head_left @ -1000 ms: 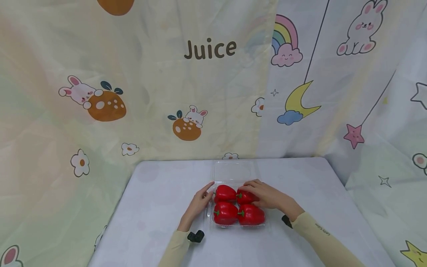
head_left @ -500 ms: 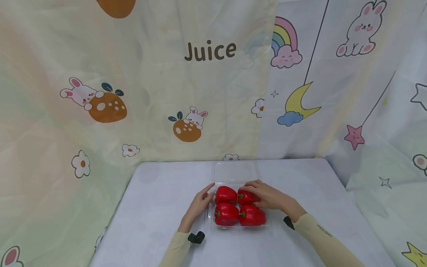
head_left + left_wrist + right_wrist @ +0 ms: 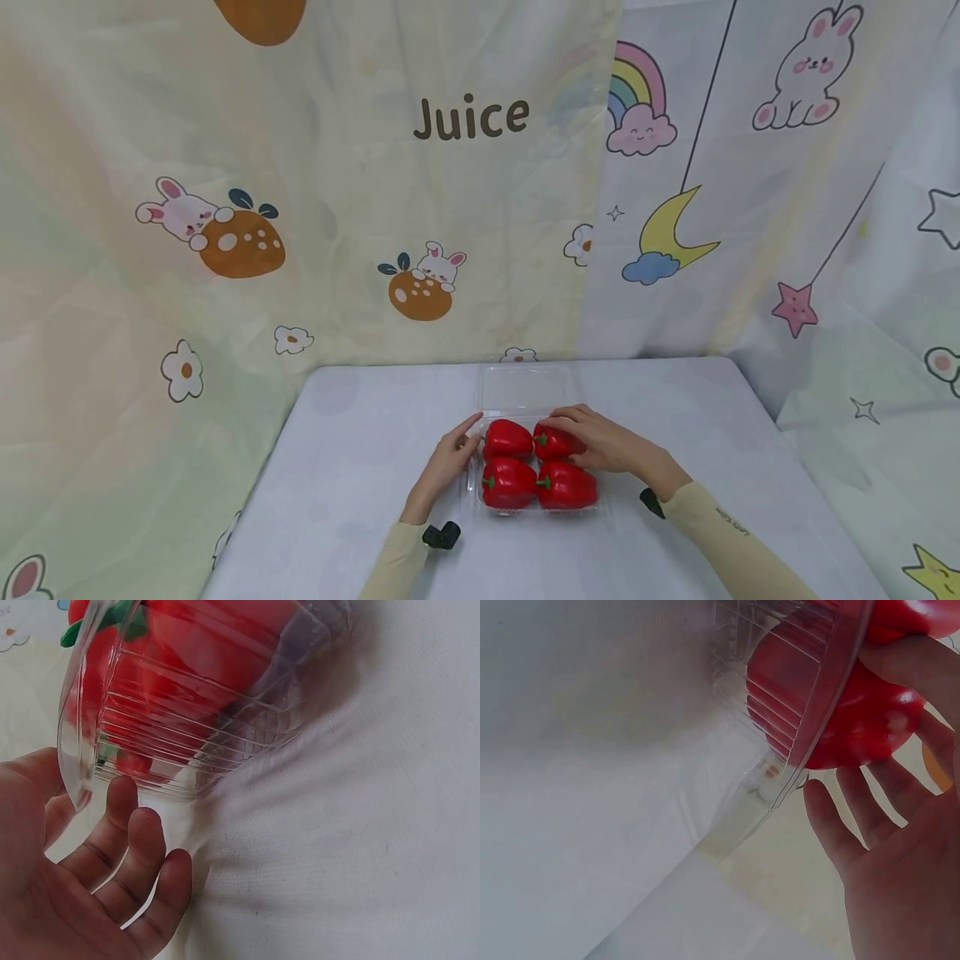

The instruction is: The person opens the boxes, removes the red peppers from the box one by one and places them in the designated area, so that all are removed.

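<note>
Four would be several: red bell peppers (image 3: 509,483) with green stems lie in two rows inside a clear plastic clamshell box (image 3: 475,492). Its transparent lid (image 3: 525,388) is laid back toward the wall. My right hand (image 3: 603,439) grips the back right bell pepper (image 3: 553,442), thumb on the near side and fingers over the far side. In the right wrist view that bell pepper (image 3: 870,727) sits partly above the box rim. At the box's left side, my left hand (image 3: 450,454) touches the rim with loosely bent fingers. The left wrist view shows its fingertips (image 3: 146,825) beside the ribbed wall.
A white cloth covers the table (image 3: 360,467). Behind it hangs a printed curtain (image 3: 337,167) with rabbits, flowers and the word Juice. Black wrist cameras (image 3: 441,535) sit at both cuffs.
The view has shifted very slightly. Both hands, the bell peppers and the box otherwise keep their places.
</note>
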{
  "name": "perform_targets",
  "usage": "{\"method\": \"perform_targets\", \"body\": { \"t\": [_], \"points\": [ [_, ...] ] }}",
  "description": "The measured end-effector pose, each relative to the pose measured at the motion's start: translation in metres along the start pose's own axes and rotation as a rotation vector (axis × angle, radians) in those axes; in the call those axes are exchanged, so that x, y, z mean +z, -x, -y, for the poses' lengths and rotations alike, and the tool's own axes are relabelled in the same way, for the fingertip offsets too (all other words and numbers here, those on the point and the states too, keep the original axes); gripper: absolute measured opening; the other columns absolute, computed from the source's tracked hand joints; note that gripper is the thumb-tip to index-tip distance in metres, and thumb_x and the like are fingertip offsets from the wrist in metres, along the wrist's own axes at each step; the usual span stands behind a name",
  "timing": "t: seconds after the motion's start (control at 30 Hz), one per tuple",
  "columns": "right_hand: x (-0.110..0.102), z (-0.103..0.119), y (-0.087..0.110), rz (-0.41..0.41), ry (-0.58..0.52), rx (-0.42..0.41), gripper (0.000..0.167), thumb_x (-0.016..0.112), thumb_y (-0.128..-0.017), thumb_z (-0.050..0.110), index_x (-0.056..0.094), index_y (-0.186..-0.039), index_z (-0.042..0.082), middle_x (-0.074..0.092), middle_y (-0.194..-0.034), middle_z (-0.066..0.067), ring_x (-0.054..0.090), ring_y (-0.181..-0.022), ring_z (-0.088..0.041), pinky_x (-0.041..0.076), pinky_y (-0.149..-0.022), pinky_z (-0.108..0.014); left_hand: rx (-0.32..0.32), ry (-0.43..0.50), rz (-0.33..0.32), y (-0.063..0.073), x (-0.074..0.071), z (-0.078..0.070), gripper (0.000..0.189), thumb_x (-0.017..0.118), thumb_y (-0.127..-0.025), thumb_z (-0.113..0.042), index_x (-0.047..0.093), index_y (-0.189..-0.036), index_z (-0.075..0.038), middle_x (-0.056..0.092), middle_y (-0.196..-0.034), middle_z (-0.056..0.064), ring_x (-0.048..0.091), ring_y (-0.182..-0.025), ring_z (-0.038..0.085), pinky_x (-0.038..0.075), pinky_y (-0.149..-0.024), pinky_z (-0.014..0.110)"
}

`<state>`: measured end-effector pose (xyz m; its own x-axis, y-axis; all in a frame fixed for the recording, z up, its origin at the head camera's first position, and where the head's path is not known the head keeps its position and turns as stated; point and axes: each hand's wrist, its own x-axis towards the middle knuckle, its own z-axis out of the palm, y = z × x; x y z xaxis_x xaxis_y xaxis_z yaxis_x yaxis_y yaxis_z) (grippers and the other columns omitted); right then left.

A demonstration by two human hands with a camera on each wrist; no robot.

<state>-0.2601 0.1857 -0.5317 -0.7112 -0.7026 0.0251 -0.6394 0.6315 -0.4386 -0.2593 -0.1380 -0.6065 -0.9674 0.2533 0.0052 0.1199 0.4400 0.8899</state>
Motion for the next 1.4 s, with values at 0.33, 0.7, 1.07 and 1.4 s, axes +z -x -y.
{"method": "perform_targets", "body": {
  "t": [0.33, 0.7, 1.07, 1.4],
  "points": [
    [-0.0005, -0.0012, 0.0006, -0.014, 0.002, 0.02, 0.072, 0.081, -0.084, 0.017, 0.046, -0.148, 0.021, 0.048, -0.146, -0.005, 0.042, -0.136, -0.026, 0.055, -0.097, -0.045, -0.008, -0.005, 0.0, 0.0011, 0.0001, -0.0013, 0.049, 0.051, -0.106, -0.029, 0.044, -0.153, -0.019, 0.059, -0.079, 0.007, 0.05, -0.063, 0.01, 0.047, -0.058, 0.023],
    [-0.0023, -0.0002, 0.0003, -0.034, 0.006, 0.034, 0.076, 0.082, -0.083, 0.02, 0.046, -0.149, 0.023, 0.048, -0.146, -0.005, 0.043, -0.136, -0.027, 0.056, -0.095, -0.044, -0.02, -0.014, -0.002, 0.0027, -0.0004, -0.0039, 0.048, 0.051, -0.106, -0.029, 0.044, -0.153, -0.022, 0.06, -0.08, 0.005, 0.051, -0.064, 0.01, 0.047, -0.059, 0.022],
    [-0.0018, 0.0028, -0.0016, -0.031, -0.012, 0.051, 0.08, 0.084, -0.08, 0.02, 0.045, -0.15, 0.022, 0.047, -0.147, -0.006, 0.043, -0.136, -0.028, 0.057, -0.093, -0.045, -0.012, -0.009, -0.003, 0.0006, -0.0002, -0.0011, 0.048, 0.051, -0.106, -0.03, 0.044, -0.153, -0.021, 0.06, -0.08, 0.007, 0.05, -0.064, 0.01, 0.046, -0.058, 0.023],
    [-0.001, 0.0027, -0.0029, -0.039, -0.035, 0.076, 0.087, 0.087, -0.076, 0.021, 0.044, -0.15, 0.023, 0.046, -0.148, -0.006, 0.043, -0.137, -0.028, 0.058, -0.09, -0.045, -0.013, -0.005, -0.004, 0.001, 0.0001, -0.0013, 0.048, 0.051, -0.106, -0.029, 0.044, -0.153, -0.021, 0.06, -0.08, 0.006, 0.05, -0.064, 0.01, 0.046, -0.058, 0.022]
  ]
}}
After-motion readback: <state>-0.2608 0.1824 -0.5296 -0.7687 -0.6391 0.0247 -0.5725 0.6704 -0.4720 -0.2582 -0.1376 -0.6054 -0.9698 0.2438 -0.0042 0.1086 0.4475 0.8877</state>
